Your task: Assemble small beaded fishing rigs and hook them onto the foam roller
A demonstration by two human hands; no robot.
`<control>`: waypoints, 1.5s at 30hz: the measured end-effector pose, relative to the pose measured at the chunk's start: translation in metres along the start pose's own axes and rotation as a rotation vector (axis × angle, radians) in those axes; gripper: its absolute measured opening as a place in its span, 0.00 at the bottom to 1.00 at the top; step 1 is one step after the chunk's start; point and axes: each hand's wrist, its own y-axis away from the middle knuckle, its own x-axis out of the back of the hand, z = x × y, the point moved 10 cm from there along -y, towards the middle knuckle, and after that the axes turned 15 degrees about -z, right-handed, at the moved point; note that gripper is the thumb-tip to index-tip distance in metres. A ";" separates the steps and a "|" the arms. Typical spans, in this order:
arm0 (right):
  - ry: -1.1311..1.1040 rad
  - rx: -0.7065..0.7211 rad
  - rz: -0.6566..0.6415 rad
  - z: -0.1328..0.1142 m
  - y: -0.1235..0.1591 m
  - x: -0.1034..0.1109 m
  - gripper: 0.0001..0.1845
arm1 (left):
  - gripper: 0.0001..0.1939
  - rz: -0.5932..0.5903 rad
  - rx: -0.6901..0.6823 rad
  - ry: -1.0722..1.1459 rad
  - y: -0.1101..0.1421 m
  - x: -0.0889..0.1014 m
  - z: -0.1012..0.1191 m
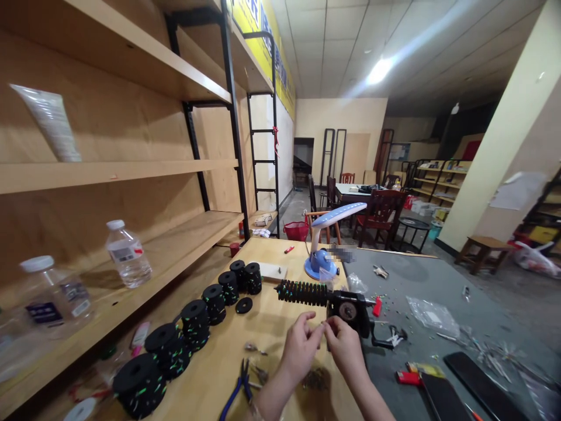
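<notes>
Black spools (195, 320) flecked green; blue lamp (326, 242).

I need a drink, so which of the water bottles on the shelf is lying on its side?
The small bottle farther along the shelf; the nearer one stands upright.

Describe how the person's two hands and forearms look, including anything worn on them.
Both the left hand and right hand are bare: no gloves, no rings visible on the fingers. The forearms are uncovered, with no sleeves in view. Something thin may circle the left wrist, too blurred to tell.

yellow banner (263, 35) up top: blue characters, too skewed to read | bottle labels (125, 254): print too small | tube (48, 120): lettering blurred, unreadable
</notes>
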 end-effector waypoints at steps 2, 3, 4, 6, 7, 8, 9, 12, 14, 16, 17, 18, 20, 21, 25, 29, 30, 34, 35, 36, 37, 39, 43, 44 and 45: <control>-0.064 -0.004 -0.042 0.004 0.007 -0.007 0.19 | 0.27 -0.053 0.071 0.072 -0.015 -0.009 -0.010; -0.095 -0.007 -0.062 0.005 0.012 -0.009 0.21 | 0.26 -0.081 0.096 0.096 -0.020 -0.012 -0.013; -0.120 -0.012 -0.079 0.005 0.018 -0.010 0.22 | 0.25 -0.106 0.111 0.114 -0.022 -0.014 -0.015; -0.184 -0.035 -0.111 0.008 0.028 -0.012 0.23 | 0.25 -0.141 0.137 0.152 -0.022 -0.015 -0.019; -0.224 -0.048 -0.127 0.010 0.032 -0.012 0.23 | 0.25 -0.149 0.146 0.167 -0.020 -0.014 -0.021; -0.264 -0.058 -0.140 0.011 0.036 -0.013 0.23 | 0.25 -0.153 0.152 0.179 -0.017 -0.013 -0.022; -0.296 -0.063 -0.148 0.012 0.039 -0.013 0.23 | 0.25 -0.155 0.157 0.187 -0.014 -0.012 -0.023; -0.300 -0.049 -0.142 0.012 0.044 -0.012 0.23 | 0.25 -0.153 0.164 0.195 -0.005 -0.007 -0.026; -0.245 -0.033 -0.123 0.011 0.047 -0.009 0.24 | 0.25 -0.148 0.170 0.189 0.001 -0.003 -0.026; -0.187 -0.008 -0.097 0.007 0.050 -0.004 0.24 | 0.25 -0.146 0.184 0.178 0.007 0.001 -0.026; -0.166 0.006 -0.080 0.004 0.051 -0.001 0.24 | 0.25 -0.147 0.190 0.170 0.011 0.002 -0.026; -0.156 0.015 -0.066 0.003 0.051 0.002 0.23 | 0.25 -0.150 0.196 0.162 0.015 0.003 -0.026; -0.178 0.011 -0.054 0.002 0.049 0.005 0.23 | 0.25 -0.158 0.208 0.131 0.023 0.003 -0.025; -0.211 0.000 -0.059 0.003 0.047 0.005 0.23 | 0.25 -0.164 0.219 0.109 0.027 0.002 -0.025; -0.414 -0.033 -0.113 0.002 0.032 -0.008 0.25 | 0.25 -0.181 0.243 0.033 0.040 -0.005 -0.025; -0.587 -0.098 -0.220 -0.005 0.024 -0.034 0.26 | 0.25 -0.206 0.210 0.002 0.049 -0.013 -0.021; -0.639 -0.126 -0.248 -0.006 0.025 -0.039 0.27 | 0.25 -0.215 0.197 -0.009 0.051 -0.014 -0.020; -0.862 -0.193 -0.263 -0.006 0.043 -0.046 0.27 | 0.24 -0.224 0.180 -0.079 0.063 -0.005 -0.018; -0.906 -0.198 -0.258 -0.006 0.050 -0.045 0.26 | 0.24 -0.221 0.184 -0.113 0.067 0.000 -0.019; -0.938 -0.205 -0.256 -0.005 0.057 -0.045 0.25 | 0.23 -0.217 0.186 -0.166 0.072 0.006 -0.019; -0.959 -0.217 -0.263 -0.003 0.065 -0.047 0.25 | 0.21 -0.197 0.179 -0.243 0.076 0.013 -0.017; -0.968 -0.246 -0.288 0.001 0.080 -0.051 0.26 | 0.15 -0.084 0.123 -0.444 0.085 0.030 -0.006; -0.866 -0.296 -0.356 0.008 0.101 -0.060 0.30 | 0.13 0.029 -0.196 -0.731 0.096 0.025 0.049; -0.828 -0.300 -0.368 0.008 0.105 -0.059 0.30 | 0.14 -0.071 -0.298 -0.762 0.096 0.007 0.063; -0.790 -0.301 -0.379 0.008 0.108 -0.057 0.30 | 0.16 -0.207 -0.381 -0.792 0.096 -0.013 0.074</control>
